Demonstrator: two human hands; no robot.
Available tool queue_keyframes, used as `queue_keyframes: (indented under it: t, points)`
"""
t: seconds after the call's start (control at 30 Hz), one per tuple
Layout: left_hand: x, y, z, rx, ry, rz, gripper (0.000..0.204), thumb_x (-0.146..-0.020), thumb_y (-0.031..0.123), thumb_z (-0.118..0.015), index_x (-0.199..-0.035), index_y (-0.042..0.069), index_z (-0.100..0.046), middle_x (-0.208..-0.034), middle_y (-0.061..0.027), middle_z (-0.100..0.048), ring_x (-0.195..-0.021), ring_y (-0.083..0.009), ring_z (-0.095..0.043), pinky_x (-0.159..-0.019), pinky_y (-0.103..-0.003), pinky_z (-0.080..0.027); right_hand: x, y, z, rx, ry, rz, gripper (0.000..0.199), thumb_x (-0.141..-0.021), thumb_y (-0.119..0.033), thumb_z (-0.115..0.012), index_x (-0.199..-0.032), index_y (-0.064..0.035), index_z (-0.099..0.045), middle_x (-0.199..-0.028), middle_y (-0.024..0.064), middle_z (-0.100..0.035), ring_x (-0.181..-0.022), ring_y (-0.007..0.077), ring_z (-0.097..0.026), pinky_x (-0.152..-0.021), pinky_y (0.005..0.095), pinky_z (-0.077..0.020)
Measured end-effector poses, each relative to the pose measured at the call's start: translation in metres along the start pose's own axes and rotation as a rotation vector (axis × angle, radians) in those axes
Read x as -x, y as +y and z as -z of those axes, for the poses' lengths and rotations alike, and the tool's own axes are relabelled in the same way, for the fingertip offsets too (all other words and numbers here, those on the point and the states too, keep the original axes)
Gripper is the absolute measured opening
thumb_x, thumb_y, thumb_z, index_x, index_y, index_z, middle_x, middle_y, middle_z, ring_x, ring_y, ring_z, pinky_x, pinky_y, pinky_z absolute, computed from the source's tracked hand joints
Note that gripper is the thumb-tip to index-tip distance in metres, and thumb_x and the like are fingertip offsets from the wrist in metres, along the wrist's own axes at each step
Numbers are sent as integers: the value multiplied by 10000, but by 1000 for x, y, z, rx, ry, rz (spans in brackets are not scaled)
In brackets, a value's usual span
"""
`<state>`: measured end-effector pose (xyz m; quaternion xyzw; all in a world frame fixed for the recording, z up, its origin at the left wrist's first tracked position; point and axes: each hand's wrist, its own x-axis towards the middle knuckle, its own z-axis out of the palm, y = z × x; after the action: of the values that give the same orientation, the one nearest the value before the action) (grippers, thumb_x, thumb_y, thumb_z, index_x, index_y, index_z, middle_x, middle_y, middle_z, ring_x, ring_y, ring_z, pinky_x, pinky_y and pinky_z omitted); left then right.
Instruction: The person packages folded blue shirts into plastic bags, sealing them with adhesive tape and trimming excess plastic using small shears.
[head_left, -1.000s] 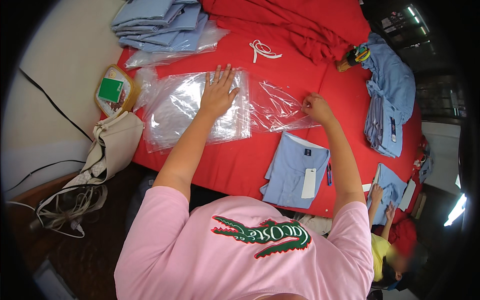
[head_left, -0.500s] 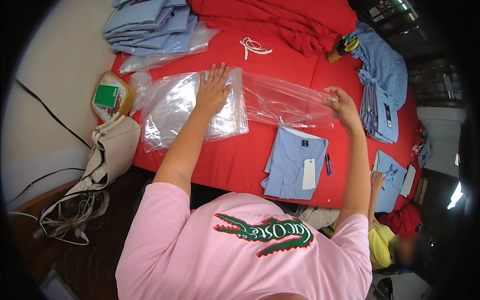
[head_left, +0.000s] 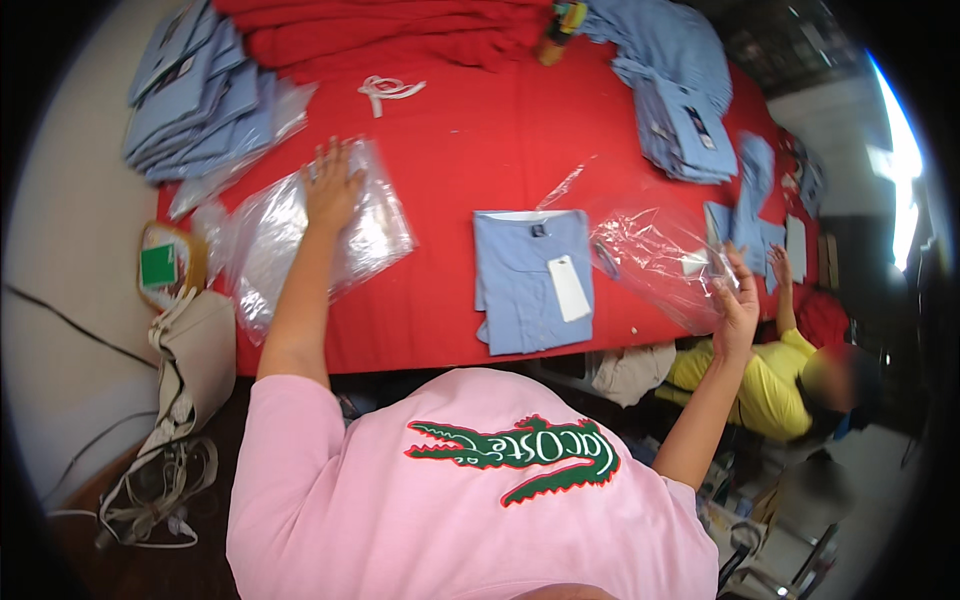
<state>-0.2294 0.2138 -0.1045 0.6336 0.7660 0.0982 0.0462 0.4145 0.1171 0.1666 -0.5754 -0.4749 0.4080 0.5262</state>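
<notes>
Left hand (head_left: 333, 187) flat on plastic bag stack (head_left: 310, 235); right hand (head_left: 737, 305) grasps clear bag (head_left: 655, 258) beside folded blue shirt (head_left: 530, 280).

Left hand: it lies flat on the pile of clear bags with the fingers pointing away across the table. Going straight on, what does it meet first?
The left hand would likely slide off the clear bags onto bare red tablecloth. Beyond that, the white cord lies slightly right of its line, before the heap of red cloth. Depth is uncertain.

A white cord (head_left: 388, 90) lies on the red tablecloth (head_left: 470, 150) near stacked blue shirts (head_left: 190, 90).
</notes>
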Motion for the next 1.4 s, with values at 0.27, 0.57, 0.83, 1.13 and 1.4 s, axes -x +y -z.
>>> queue_keyframes:
  t: [0.27,0.57,0.83,1.13,1.4]
  points:
    - [102,147,60,1302,-224,-43,786,-1046,416,-670,-1672,78,-334,-1623,-172,-501,-1504,-320,-477,-1207,-516,-406,89,-44,-51,324,-648,82,499,-889,64,-734,-1372,-50,-680,-1280,54,-738,-1121,131,-685,-978,332,-556]
    - [215,298,8,1600,-614,231,665,-1026,237,-725,-1578,20,-424,-1441,-185,-676,-1254,-252,-695,-1038,-395,-553,159,137,-89,184,-1111,-235,436,-982,-155,-782,-1393,-37,-695,-1279,109,-759,-1173,204,-695,-1041,347,-536]
    - [233,293,-23,1613,-431,349,527,-969,32,-752,-1451,-19,-544,-1128,-156,-802,-989,-172,-766,-808,-269,-582,19,173,-43,266,-404,95,380,-974,-140,-741,-1345,-60,-723,-1294,104,-745,-1185,205,-686,-949,372,-551]
    - [288,346,14,1356,-200,160,602,-899,13,-831,-1453,5,-597,-1117,-92,-772,-979,-148,-730,-841,-286,-573,60,91,-89,688,-642,235,403,-893,-352,-746,-1103,-8,-762,-983,205,-756,-894,357,-747,-823,450,-592]
    - [359,452,38,1431,-534,-387,787,-931,183,-840,-1597,26,-450,-1500,-185,-572,-1391,-283,-585,-1152,-429,-485,87,119,45,376,-488,-74,255,-931,-125,-697,-1123,28,-766,-958,175,-793,-860,251,-779,-791,383,-600]
